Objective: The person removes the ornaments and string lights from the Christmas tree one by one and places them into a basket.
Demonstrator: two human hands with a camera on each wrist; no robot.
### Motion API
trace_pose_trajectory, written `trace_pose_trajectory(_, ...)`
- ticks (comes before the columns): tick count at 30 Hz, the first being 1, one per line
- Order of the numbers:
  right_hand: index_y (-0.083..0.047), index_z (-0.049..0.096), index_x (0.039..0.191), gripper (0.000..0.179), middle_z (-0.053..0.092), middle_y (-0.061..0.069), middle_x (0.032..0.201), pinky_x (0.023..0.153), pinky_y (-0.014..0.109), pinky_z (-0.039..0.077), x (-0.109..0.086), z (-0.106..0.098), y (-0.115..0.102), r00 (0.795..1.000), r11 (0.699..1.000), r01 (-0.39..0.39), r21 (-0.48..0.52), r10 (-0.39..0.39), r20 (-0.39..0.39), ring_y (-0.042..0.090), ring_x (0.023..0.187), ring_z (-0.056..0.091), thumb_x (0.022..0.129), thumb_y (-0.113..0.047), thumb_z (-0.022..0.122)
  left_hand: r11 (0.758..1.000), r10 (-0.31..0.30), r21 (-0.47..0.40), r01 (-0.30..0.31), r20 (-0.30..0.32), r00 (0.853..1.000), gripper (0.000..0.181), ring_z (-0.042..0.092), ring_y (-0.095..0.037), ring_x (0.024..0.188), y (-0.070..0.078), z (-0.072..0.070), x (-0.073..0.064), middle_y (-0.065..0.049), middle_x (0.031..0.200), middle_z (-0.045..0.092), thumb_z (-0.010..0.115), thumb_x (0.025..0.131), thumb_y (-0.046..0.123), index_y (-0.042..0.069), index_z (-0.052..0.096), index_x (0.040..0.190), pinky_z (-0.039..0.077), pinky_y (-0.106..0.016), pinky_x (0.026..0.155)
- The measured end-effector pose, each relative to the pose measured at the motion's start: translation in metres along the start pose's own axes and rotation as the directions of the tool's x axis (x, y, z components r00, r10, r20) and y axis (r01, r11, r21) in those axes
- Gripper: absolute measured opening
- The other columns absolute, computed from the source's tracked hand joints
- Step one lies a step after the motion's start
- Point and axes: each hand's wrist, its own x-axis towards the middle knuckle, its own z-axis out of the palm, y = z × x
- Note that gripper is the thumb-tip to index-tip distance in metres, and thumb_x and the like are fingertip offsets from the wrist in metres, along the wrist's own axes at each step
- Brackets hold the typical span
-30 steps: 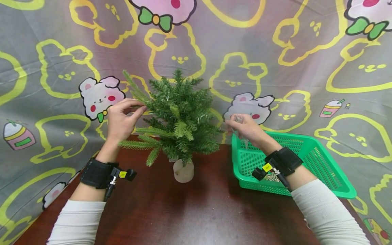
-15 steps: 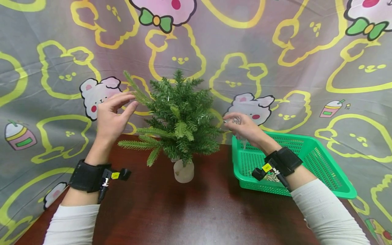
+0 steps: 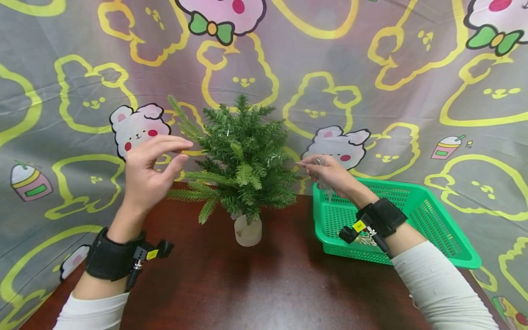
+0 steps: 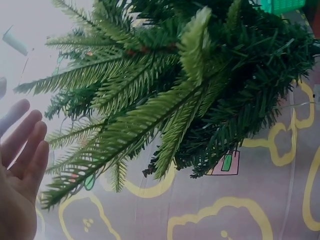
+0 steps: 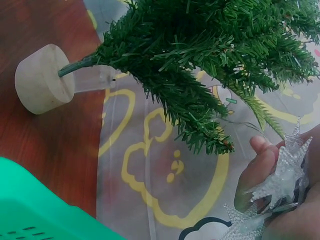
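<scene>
A small artificial Christmas tree [image 3: 255,151] stands upright on a round wooden base [image 3: 248,232]. My left hand [image 3: 146,172] is at the tree's left side, thumb and fingers curved with a gap between the tips and nothing visible in them. In the left wrist view, pale green sprigs [image 4: 145,120] spread beside that hand. To the right of the tree, my right hand [image 3: 336,176] holds a bunch of string lights with clear star covers [image 5: 285,180]. From this bunch a thin wire [image 5: 245,123] runs toward the branches. The palm partly hides the stars.
A green plastic basket [image 3: 431,220] stands at the right of the dark wooden table [image 3: 268,293], under my right forearm. Small gold-coloured pieces [image 3: 366,239] lie in it. A clear box [image 5: 95,80] sits behind the tree base. A patterned cloth [image 3: 330,50] hangs close behind.
My left hand has come away from the tree's left branches, leftward and slightly down, with its fingers parting. The right hand stays nearly in place with the string lights, its fingertips shifting slightly.
</scene>
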Motion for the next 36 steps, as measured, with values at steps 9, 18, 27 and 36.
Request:
trace_pose_trajectory(9,-0.007,0.061,0.125,0.031,0.05,0.006,0.081,0.06,0.027,0.047,-0.001,0.0,0.0,0.997,0.998,0.045,-0.047,-0.047,-0.053,0.016,0.07,0.048,0.106,-0.026,0.046,0.993,0.045,0.099,-0.062,0.162,0.986,0.046,0.065,0.002,0.097,0.005,0.003,-0.008,-0.014,0.097,0.075,0.071,0.089,0.048,0.004,0.078,0.102,0.048,-0.011,0.083)
trace_pose_trajectory(18,-0.011,0.063,0.119,0.031,0.056,0.005,0.109,0.065,0.027,0.046,-0.001,0.0,-0.001,0.995,0.993,0.053,-0.104,-0.06,-0.074,0.02,0.083,0.052,0.103,-0.035,0.053,0.968,0.091,0.204,-0.149,0.266,0.96,0.033,0.07,-0.016,0.082,0.003,0.005,-0.012,-0.009,0.091,0.077,0.09,0.065,0.008,0.006,0.079,0.096,0.047,-0.016,0.063)
trace_pose_trajectory(27,-0.009,0.063,0.111,0.029,0.055,0.005,0.113,0.057,0.028,0.045,0.0,0.001,0.0,0.992,0.989,0.078,-0.128,-0.09,-0.087,0.013,0.07,0.049,0.101,-0.036,0.055,0.955,0.056,0.266,-0.129,0.267,0.962,0.021,0.071,-0.017,0.076,-0.001,0.002,-0.017,-0.006,0.084,0.077,0.088,0.069,0.006,0.008,0.08,0.088,0.05,-0.013,0.079)
trace_pose_trajectory(36,-0.009,0.05,0.082,0.041,0.037,-0.003,0.064,0.052,0.031,0.038,-0.002,0.004,0.0,0.994,0.987,0.068,-0.144,-0.079,-0.071,0.013,0.051,0.035,0.098,-0.046,0.059,0.961,-0.05,0.277,-0.011,0.213,0.976,0.021,0.069,-0.011,0.081,-0.011,-0.003,-0.023,-0.008,0.085,0.077,0.086,0.07,0.0,0.006,0.079,0.089,0.048,-0.012,0.077)
